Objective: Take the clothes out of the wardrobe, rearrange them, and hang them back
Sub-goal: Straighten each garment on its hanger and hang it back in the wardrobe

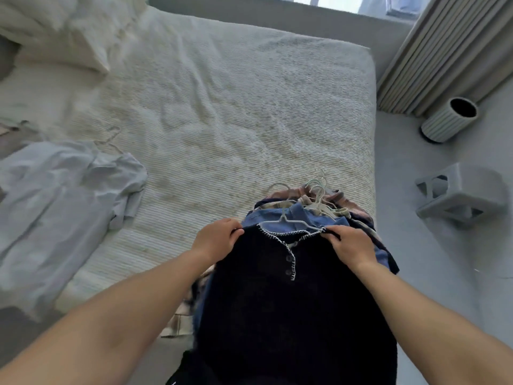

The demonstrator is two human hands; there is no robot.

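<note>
A dark navy top [277, 295] with white stitched neckline and buttons lies on a pile of clothes at the near right corner of the bed [222, 107]. My left hand [219, 238] pinches its left shoulder and my right hand [351, 245] pinches its right shoulder. A white hanger [288, 222] shows at the neckline. Under it lie a blue garment [302, 215] and plaid pieces, with several white hanger hooks [319, 190] sticking out at the far end.
A pale grey shirt [63, 184] lies crumpled on the bed's left side, with a thin hanger [111, 137] beside it. Pillows [55, 29] sit at the far left. On the floor at right stand a ribbed vase [449, 120], a grey stand [460, 201] and curtains [444, 51].
</note>
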